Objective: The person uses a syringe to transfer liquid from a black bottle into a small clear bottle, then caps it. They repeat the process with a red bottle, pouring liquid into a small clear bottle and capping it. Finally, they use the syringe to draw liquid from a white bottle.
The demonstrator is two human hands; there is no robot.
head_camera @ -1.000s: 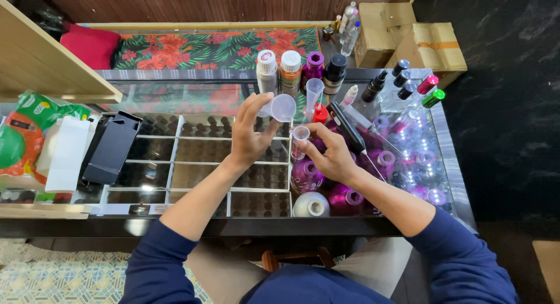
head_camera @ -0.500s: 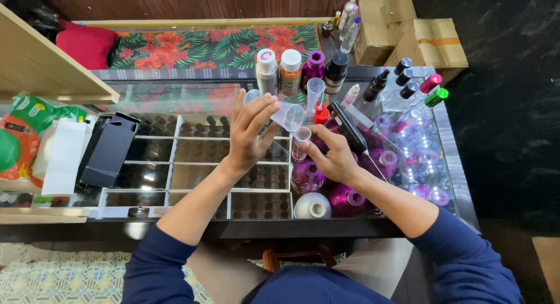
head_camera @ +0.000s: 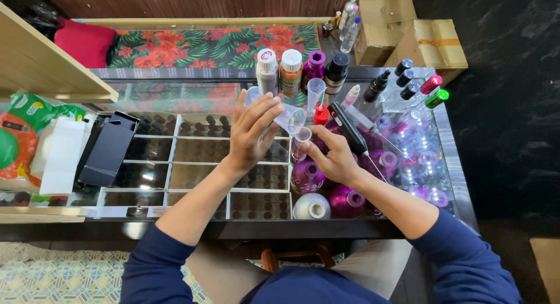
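Glass-topped display counter (head_camera: 146, 88), compartments of small bottles under the pane. Floral cloth (head_camera: 210, 44) lies behind it, cardboard boxes (head_camera: 420, 39) at far right, a black box (head_camera: 108, 152) and white packet on the left end.

Back row: tall bottles with white, orange, purple and black caps (head_camera: 291, 71). Near edge: round purple flasks (head_camera: 307, 176) and a white one (head_camera: 311, 206), open necks up.

My left hand (head_camera: 251, 132) holds a clear measuring cup (head_camera: 291, 118), fingers curled and pinching its wall, cup tipped with its mouth towards the right. My right hand (head_camera: 332, 155) pinches a small clear vial (head_camera: 300, 142) between thumb and fingertips, upright, its mouth just under the cup's lip. Cup and vial are close to touching; I cannot tell if they meet, nor whether liquid is running. Both sit above the counter's middle, just in front of the red-capped bottle (head_camera: 321, 114).

Judgement on the pour: the vial mouth is narrow, so I would keep the cup's lip right over its centre and tilt slowly, wrist only. Bracing the right hand on the glass should steady the vial. Watch the level through the clear wall and ease back early. A spill would land on the pane and the open flasks just beside.
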